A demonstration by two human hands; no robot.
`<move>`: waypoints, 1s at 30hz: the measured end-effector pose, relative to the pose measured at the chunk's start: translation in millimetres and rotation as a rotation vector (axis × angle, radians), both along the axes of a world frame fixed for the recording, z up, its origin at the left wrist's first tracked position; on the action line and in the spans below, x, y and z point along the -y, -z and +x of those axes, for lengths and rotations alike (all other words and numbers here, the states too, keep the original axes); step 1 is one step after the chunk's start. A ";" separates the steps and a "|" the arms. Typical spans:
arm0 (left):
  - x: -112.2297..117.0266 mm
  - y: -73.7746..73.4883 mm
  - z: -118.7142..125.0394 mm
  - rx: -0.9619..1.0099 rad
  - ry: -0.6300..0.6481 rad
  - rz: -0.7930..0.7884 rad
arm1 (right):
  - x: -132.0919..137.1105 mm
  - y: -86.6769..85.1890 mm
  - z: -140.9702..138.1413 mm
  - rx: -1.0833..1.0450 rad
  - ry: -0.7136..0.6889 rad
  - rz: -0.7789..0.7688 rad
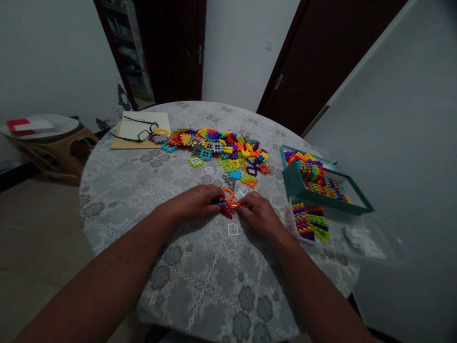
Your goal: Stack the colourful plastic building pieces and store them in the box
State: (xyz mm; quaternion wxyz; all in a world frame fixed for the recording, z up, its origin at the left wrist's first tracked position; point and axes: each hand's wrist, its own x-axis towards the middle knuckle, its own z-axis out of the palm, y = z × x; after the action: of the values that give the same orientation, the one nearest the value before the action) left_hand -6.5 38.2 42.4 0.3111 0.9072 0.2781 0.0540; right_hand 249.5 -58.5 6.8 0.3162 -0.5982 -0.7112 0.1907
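Near the middle of the table, my left hand [203,200] is closed on a small stack of red and blue interlocking tiles [225,208]. My right hand [260,212] pinches an orange interlocking tile [234,204], which meets the stack's right side; whether the two are joined I cannot tell. Just beyond the fingers lies another orange tile [228,193]. White window pieces [241,192] rest beside it, and one more white window piece [233,230] lies on the cloth nearer me. My fingers hide part of the stack.
A heap of colourful tiles [214,145] spreads across the back of the table [207,286]. Eyeglasses [143,136] lie on a pad at the left. To the right stand a green box [294,181] of stacked tiles and a clear plastic tub [292,221] with more.
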 end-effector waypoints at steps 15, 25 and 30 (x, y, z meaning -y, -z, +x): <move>-2.5 4.6 -2.4 0.028 0.011 0.020 | -5.2 8.9 -9.8 0.044 -0.023 0.100; -2.2 3.2 -1.5 0.019 0.018 0.045 | 0.4 4.5 -21.1 0.059 -0.073 0.100; -2.9 6.7 1.2 0.011 0.021 0.035 | 3.4 0.5 -35.7 0.035 -0.072 0.077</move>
State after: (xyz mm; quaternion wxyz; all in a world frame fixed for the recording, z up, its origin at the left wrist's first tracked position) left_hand -5.3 41.1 35.7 0.2975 0.9150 0.2657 0.0606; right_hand 213.8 -61.9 6.4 0.3196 -0.5626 -0.7446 0.1640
